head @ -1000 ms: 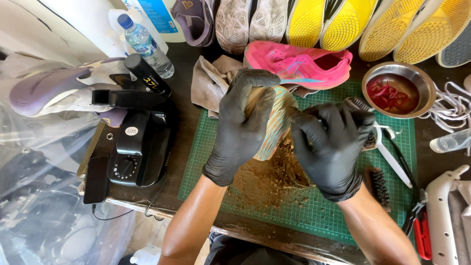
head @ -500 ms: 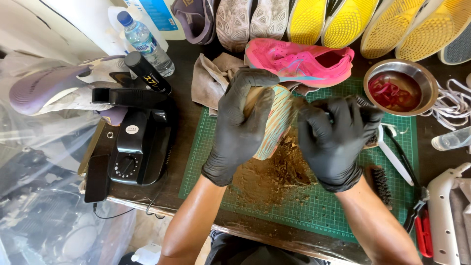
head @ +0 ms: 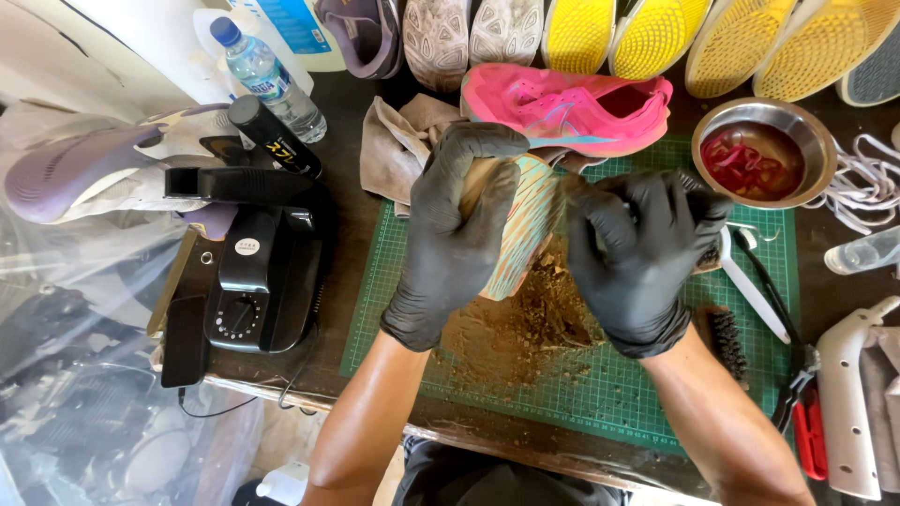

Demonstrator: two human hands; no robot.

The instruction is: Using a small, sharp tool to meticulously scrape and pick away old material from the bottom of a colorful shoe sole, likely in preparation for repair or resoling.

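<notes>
Both my hands wear black gloves. My left hand (head: 457, 230) grips a dirty shoe (head: 525, 220) sole-up, its ribbed pale sole smeared with brown mud. My right hand (head: 637, 253) is closed around a small tool pressed against the shoe's sole; the tool is mostly hidden by the glove. Beneath them lies a pile of brown dirt (head: 511, 333) on a green cutting mat (head: 600, 394). A pink shoe (head: 572, 108) lies on its side just beyond my hands.
A black machine with a dial (head: 258, 281) stands left of the mat. A water bottle (head: 262, 75), a cloth (head: 398, 145), a metal bowl with red laces (head: 759, 155), brushes (head: 727, 342), white laces (head: 862, 178) and a row of shoes, yellow soles (head: 656, 33) among them, surround the mat.
My hands and the shoe have stayed almost in place. The right hand has shifted slightly against the sole, and the dirt pile looks the same.
</notes>
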